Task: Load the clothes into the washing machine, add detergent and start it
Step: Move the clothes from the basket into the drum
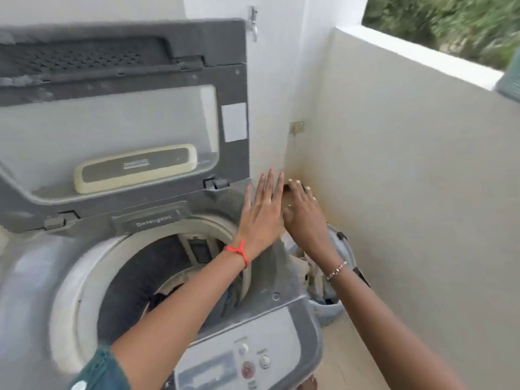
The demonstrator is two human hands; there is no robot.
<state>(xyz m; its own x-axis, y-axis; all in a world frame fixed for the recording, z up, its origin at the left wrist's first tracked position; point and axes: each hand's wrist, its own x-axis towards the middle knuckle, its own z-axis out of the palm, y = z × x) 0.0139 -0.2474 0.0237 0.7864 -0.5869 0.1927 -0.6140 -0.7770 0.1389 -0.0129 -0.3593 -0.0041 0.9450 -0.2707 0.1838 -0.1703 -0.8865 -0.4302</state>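
Nearest, low in frame: control panel of the washer, with round buttons and a small screen. Just beyond, the open drum, dark clothes lying low inside it. To the right of the washer, on the floor against the wall, a basket with pale laundry in it, partly hidden by the right forearm. Both arms stretched across the drum toward the washer's back right corner. Left hand flat, fingers straight and spread, empty, red string at the wrist. Right hand just beside it, fingers bent down over something small and dark at the corner; whether gripped or only touched, cannot tell. Behind the hands, a drawer marked Detergent, closed. Farther back, the lid standing upright. Farthest, greenery over the wall's top.
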